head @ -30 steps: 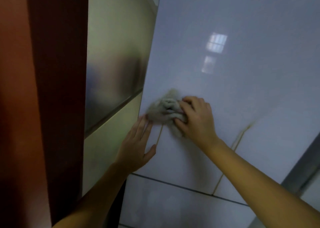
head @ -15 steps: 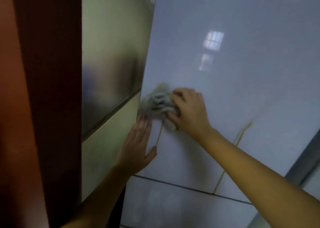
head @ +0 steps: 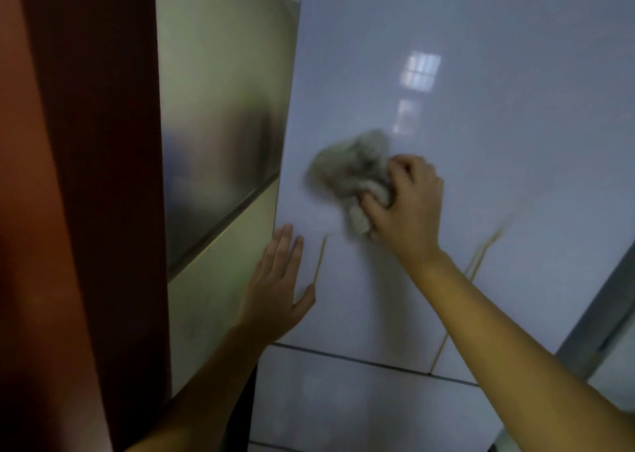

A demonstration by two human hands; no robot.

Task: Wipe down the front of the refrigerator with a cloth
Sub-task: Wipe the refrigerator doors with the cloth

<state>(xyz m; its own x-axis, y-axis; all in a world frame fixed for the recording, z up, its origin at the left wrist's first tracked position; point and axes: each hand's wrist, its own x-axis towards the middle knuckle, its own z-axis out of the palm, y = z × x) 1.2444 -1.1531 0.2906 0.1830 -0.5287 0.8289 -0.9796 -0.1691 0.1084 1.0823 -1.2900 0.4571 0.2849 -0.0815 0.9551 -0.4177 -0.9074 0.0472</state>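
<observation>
Reaching up from below, the person's two bare forearms come in toward the glossy pale-grey refrigerator door. The left hand lies flat and empty on the door near its left edge, fingers straight and close together, thumb spread to the side, as if to steady the door. Just beside it runs a thin yellowish line on the panel, and a similar one shows further right; I cannot tell whether these are marks or trim.

Higher and to the right, the right hand has its fingers curled tight around a crumpled grey cloth, pressing it against the door. Most of the wad sticks out up and to the left of the knuckles and looks blurred, which suggests a quick rubbing stroke.

To do this stroke well, I would judge that the cloth should be flattened under the palm so that more of it meets the panel, with overlapping passes worked steadily across and even pressure. The area below, down to the dark seam above the lower door, and the wide stretch toward the right appear to need covering too.

Beyond the door's left edge stands a brushed-metal side panel, then a dark reddish-brown wooden upright.
</observation>
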